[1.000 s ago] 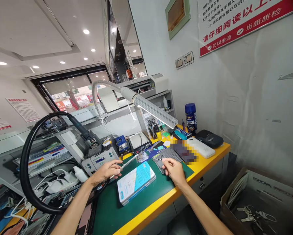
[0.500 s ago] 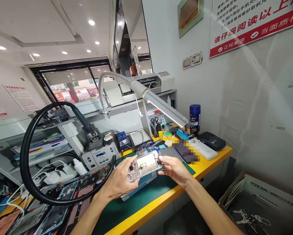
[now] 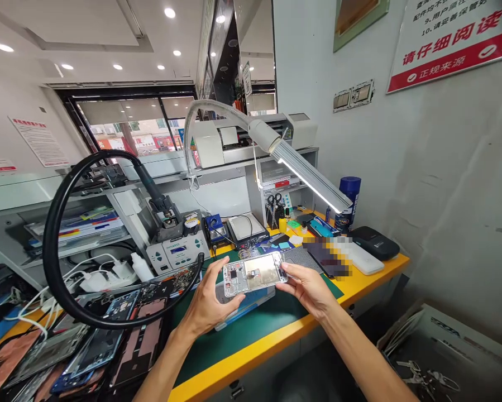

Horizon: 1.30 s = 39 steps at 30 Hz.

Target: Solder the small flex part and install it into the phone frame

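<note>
An opened phone frame (image 3: 257, 273), silvery with its inner parts bare, is held up level above the green mat (image 3: 251, 335). My left hand (image 3: 211, 301) closes on its left end, thumb below and fingers along the upper edge. At the right end my right hand (image 3: 307, 287) pinches the frame between thumb and fingers. Beneath the frame, a light blue box-like thing (image 3: 251, 304) rests on the mat, partly hidden by the frame and my left hand.
A lamp (image 3: 313, 176) reaches over the yellow-edged bench. Left stand a grey soldering station (image 3: 179, 251), a looping black hose (image 3: 49, 245) and stripped phone parts (image 3: 100, 335). A dark phone (image 3: 321, 257), white case (image 3: 366, 257) and blue-capped can (image 3: 349, 195) lie or stand right.
The phone frame has turned to lie more level, its right end no longer tipped up as much. Both hands still hold it. The camera view has shifted somewhat.
</note>
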### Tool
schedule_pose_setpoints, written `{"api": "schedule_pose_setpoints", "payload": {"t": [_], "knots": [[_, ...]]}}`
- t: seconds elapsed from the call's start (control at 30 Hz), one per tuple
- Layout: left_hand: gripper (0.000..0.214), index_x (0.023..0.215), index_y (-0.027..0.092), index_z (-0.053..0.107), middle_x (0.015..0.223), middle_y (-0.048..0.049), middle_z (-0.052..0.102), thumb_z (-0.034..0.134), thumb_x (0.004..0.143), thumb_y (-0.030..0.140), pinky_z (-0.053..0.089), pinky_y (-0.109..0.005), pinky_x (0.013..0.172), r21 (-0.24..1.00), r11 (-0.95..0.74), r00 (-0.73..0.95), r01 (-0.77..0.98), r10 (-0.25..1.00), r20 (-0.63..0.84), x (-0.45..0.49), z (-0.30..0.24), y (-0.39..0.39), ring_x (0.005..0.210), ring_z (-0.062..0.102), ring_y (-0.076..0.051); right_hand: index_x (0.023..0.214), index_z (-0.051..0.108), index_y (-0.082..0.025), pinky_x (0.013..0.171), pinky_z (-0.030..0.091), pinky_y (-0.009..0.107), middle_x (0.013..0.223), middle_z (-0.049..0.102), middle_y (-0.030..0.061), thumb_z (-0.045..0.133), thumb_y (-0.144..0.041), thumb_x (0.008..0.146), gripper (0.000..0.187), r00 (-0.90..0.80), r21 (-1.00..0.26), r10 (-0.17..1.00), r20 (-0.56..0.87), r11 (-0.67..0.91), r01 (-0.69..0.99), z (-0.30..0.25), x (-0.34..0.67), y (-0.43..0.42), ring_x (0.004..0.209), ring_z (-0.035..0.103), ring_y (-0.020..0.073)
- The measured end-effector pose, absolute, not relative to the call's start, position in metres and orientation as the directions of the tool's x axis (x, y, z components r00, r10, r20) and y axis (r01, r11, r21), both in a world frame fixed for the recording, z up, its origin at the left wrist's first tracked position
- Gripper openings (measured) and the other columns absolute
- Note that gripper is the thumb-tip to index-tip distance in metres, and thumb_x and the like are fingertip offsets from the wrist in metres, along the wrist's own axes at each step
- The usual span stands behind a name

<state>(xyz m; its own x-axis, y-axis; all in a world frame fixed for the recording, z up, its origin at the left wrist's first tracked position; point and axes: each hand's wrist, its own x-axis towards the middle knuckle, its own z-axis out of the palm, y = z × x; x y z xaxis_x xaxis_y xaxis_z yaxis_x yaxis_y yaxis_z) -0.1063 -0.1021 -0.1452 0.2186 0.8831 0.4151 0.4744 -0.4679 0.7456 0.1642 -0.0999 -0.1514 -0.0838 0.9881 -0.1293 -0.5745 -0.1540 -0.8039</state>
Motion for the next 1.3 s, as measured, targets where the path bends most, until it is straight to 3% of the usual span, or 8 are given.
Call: {"api": "schedule_pose_setpoints", "payload": {"t": [0.1, 0.17, 0.23, 0.4, 0.6, 0.73, 1.0, 1.3], "knots": [[0.096, 0.154, 0.022, 0.029, 0.160, -0.0130, 0.039, 0.078, 0.075, 0.047, 0.036, -0.044, 0.120, 0.898, -0.344, 0.180, 0.276, 0.936, 0.304, -0.110, -0.148, -0.103, 0.146, 0.039, -0.032, 0.096, 0.080, -0.013, 0.074, 0.069, 0.029, 0.108, 0.078, 0.0106, 0.082, -0.023, 0.082, 0.017, -0.070, -0.801, 0.984, -0.166, -0.176, -0.572, -0.151, 0.164, -0.097, 0.094, 0.076, 0.0217], [0.088, 0.156, 0.017, 0.026, 0.153, -0.0180, 0.048, 0.061, 0.086, 0.059, 0.049, -0.044, 0.108, 0.972, -0.196, 0.202, 0.130, 0.965, 0.168, -0.112, -0.143, -0.100, 0.136, 0.053, -0.032, 0.098, 0.078, -0.012, 0.074, 0.068, 0.030, 0.106, 0.078, 0.0100, 0.078, -0.020, 0.087, 0.014, -0.082, -0.804, 0.979, -0.185, -0.199, -0.560, -0.147, 0.164, -0.094, 0.090, 0.076, 0.0199], [0.072, 0.148, 0.013, 0.040, 0.135, -0.0197, 0.062, 0.042, 0.095, 0.063, 0.058, -0.046, 0.092, 0.999, -0.014, 0.269, 0.028, 0.963, 0.006, -0.113, -0.136, -0.093, 0.115, 0.067, -0.030, 0.101, 0.075, -0.011, 0.072, 0.067, 0.030, 0.102, 0.078, 0.0083, 0.073, -0.017, 0.091, 0.012, -0.104, -0.814, 0.975, -0.194, -0.219, -0.538, -0.141, 0.163, -0.090, 0.086, 0.076, 0.0177], [0.041, 0.125, 0.017, 0.061, 0.112, -0.0089, 0.069, 0.060, 0.097, 0.047, 0.060, -0.038, 0.074, 0.958, 0.275, 0.388, -0.075, 0.893, -0.226, -0.106, -0.125, -0.078, 0.089, 0.069, -0.020, 0.103, 0.071, -0.011, 0.070, 0.064, 0.029, 0.098, 0.075, 0.0039, 0.068, -0.014, 0.096, 0.009, -0.147, -0.852, 0.973, -0.178, -0.227, -0.472, -0.126, 0.156, -0.076, 0.081, 0.073, 0.0143], [0.030, 0.119, 0.016, 0.063, 0.112, -0.0074, 0.068, 0.064, 0.097, 0.036, 0.060, -0.036, 0.075, 0.940, 0.222, 0.290, -0.260, 0.946, -0.144, -0.100, -0.136, -0.073, 0.089, 0.067, -0.018, 0.107, 0.071, -0.012, 0.072, 0.063, 0.031, 0.106, 0.075, 0.0064, 0.068, -0.023, 0.097, 0.014, -0.054, -0.908, 0.992, -0.112, -0.124, -0.400, -0.121, 0.160, -0.059, 0.086, 0.073, 0.0161], [0.027, 0.117, 0.015, 0.064, 0.110, -0.0066, 0.068, 0.065, 0.096, 0.033, 0.060, -0.035, 0.073, 0.907, 0.185, 0.216, -0.379, 0.970, -0.108, -0.105, -0.141, -0.072, 0.086, 0.068, -0.017, 0.098, 0.075, -0.014, 0.062, 0.061, 0.025, 0.099, 0.076, 0.0090, 0.077, -0.031, 0.088, 0.020, 0.009, -0.954, 0.998, -0.058, -0.052, -0.297, -0.123, 0.166, -0.056, 0.082, 0.073, 0.0183], [0.023, 0.115, 0.013, 0.070, 0.118, -0.0119, 0.074, 0.063, 0.095, 0.023, 0.062, -0.045, 0.086, 0.734, 0.186, 0.152, -0.654, 0.982, -0.113, -0.103, -0.138, -0.073, 0.099, 0.072, -0.023, 0.082, 0.078, -0.015, 0.057, 0.054, 0.029, 0.071, 0.071, 0.0051, 0.089, -0.041, 0.073, 0.029, -0.311, -0.997, 0.949, -0.053, -0.068, -0.035, -0.115, 0.138, -0.063, 0.063, 0.066, 0.0187], [0.022, 0.109, 0.011, 0.073, 0.110, -0.0120, 0.079, 0.058, 0.095, 0.017, 0.061, -0.051, 0.095, 0.551, 0.226, 0.137, -0.803, 0.971, -0.197, -0.104, -0.139, -0.069, 0.097, 0.075, -0.025, 0.085, 0.077, -0.018, 0.054, 0.047, 0.023, 0.071, 0.066, -0.0006, 0.087, -0.037, 0.074, 0.024, -0.349, -0.984, 0.932, -0.103, -0.147, -0.102, -0.137, 0.085, -0.055, 0.060, 0.057, 0.0110]]}}
